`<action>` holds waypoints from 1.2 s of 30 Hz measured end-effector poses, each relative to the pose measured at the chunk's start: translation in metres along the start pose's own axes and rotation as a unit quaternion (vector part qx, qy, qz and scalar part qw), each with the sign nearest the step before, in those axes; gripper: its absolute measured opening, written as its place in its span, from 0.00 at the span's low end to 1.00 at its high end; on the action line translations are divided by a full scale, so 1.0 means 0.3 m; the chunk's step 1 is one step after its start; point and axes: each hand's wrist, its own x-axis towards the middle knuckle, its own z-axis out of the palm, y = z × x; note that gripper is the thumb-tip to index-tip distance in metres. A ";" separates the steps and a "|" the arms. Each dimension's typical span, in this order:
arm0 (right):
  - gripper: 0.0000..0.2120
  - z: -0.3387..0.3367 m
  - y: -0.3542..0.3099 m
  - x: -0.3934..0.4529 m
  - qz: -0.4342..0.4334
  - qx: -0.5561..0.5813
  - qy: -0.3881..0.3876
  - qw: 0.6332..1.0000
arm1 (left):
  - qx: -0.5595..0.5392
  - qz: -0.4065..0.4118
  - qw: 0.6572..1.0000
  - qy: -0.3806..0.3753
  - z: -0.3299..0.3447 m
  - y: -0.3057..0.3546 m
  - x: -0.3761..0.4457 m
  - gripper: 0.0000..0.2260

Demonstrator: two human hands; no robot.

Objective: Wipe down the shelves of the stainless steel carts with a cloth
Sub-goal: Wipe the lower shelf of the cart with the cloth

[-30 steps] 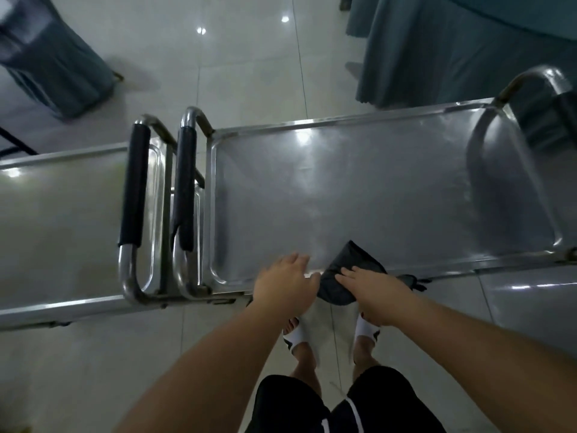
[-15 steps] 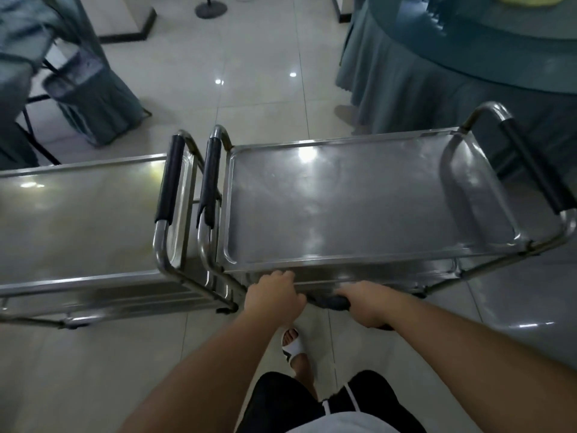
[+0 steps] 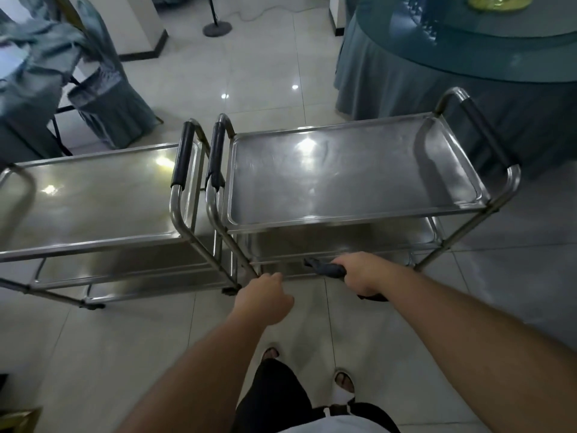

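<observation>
Two stainless steel carts stand side by side, their black-padded handles almost touching. The right cart's top shelf is bare and shiny, and its lower shelf shows beneath. My right hand grips a bunched dark cloth at the front edge of that lower shelf. My left hand hangs with curled fingers just in front of the right cart's near left leg, and I see nothing in it. The left cart is untouched.
A round table with a grey-blue skirt and glass top stands close behind the right cart. Covered chairs sit at the back left, and a round stand base is on the white tiled floor beyond.
Both hands and the cloth came off the right cart's top shelf edge and dropped to the lower shelf's level. The view pulled back, so both carts show more fully.
</observation>
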 end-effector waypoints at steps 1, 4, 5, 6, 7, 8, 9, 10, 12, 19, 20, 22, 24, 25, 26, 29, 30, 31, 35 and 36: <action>0.23 0.013 -0.011 -0.010 0.004 0.001 0.003 1.000 | 0.006 0.004 1.000 0.005 0.002 -0.013 -0.009 0.27; 0.22 0.056 -0.058 -0.026 0.018 0.007 0.012 1.000 | 0.027 0.017 0.999 0.011 0.003 -0.059 -0.026 0.25; 0.22 0.071 -0.078 -0.026 0.023 0.011 0.013 1.000 | 0.033 0.021 0.999 0.010 0.001 -0.079 -0.029 0.25; 0.22 0.086 -0.100 -0.023 0.028 0.017 0.015 0.999 | 0.036 0.027 0.999 0.010 0.001 -0.102 -0.031 0.25; 0.21 0.101 -0.127 -0.019 0.033 0.024 0.019 0.999 | 0.036 0.032 0.999 0.012 0.001 -0.130 -0.034 0.24; 0.21 0.116 -0.157 -0.010 0.039 0.031 0.025 0.998 | 0.037 0.035 0.999 0.012 0.002 -0.162 -0.038 0.24; 0.21 0.131 -0.190 0.000 0.043 0.037 0.029 0.998 | 0.037 0.038 0.999 0.011 0.003 -0.197 -0.042 0.24; 0.22 0.148 -0.227 0.010 0.048 0.043 0.032 0.997 | 0.035 0.040 0.999 0.007 0.006 -0.236 -0.046 0.23; 0.23 0.190 -0.302 0.033 0.057 0.055 0.034 0.996 | 0.023 0.035 0.999 -0.006 0.020 -0.319 -0.050 0.23; 0.13 0.355 -0.494 0.101 0.056 0.092 0.023 0.994 | -0.004 0.008 1.000 -0.018 0.092 -0.562 -0.041 0.25; 0.12 0.369 -0.508 0.114 0.055 0.082 0.021 0.995 | -0.005 0.004 1.000 -0.022 0.100 -0.581 -0.035 0.25; 0.15 0.385 -0.517 0.145 0.056 0.073 0.019 0.996 | -0.005 0.000 1.000 -0.029 0.106 -0.599 -0.013 0.25; 0.17 0.387 -0.510 0.178 0.061 0.072 0.023 0.995 | -0.006 -0.002 1.000 -0.028 0.106 -0.597 0.018 0.24; 0.19 0.383 -0.504 0.195 0.064 0.075 0.028 0.995 | -0.007 -0.004 1.000 -0.027 0.104 -0.591 0.036 0.24; 0.20 0.377 -0.494 0.213 0.067 0.079 0.030 0.994 | -0.009 -0.008 1.000 -0.027 0.102 -0.581 0.055 0.24; 0.23 0.349 -0.451 0.282 0.071 0.097 0.032 0.992 | -0.019 -0.023 0.999 -0.024 0.097 -0.544 0.122 0.24; 0.24 0.338 -0.431 0.310 0.071 0.103 0.034 0.992 | -0.025 -0.031 0.999 -0.020 0.096 -0.527 0.149 0.24; 0.24 0.328 -0.408 0.340 0.069 0.106 0.033 0.991 | -0.033 -0.041 0.998 -0.017 0.095 -0.509 0.179 0.24; 0.23 0.297 -0.310 0.482 0.056 0.114 0.023 0.992 | -0.076 -0.075 0.994 -0.008 0.101 -0.429 0.305 0.23; 0.23 0.293 -0.286 0.519 0.055 0.113 0.018 0.992 | -0.083 -0.081 0.993 -0.004 0.105 -0.412 0.338 0.22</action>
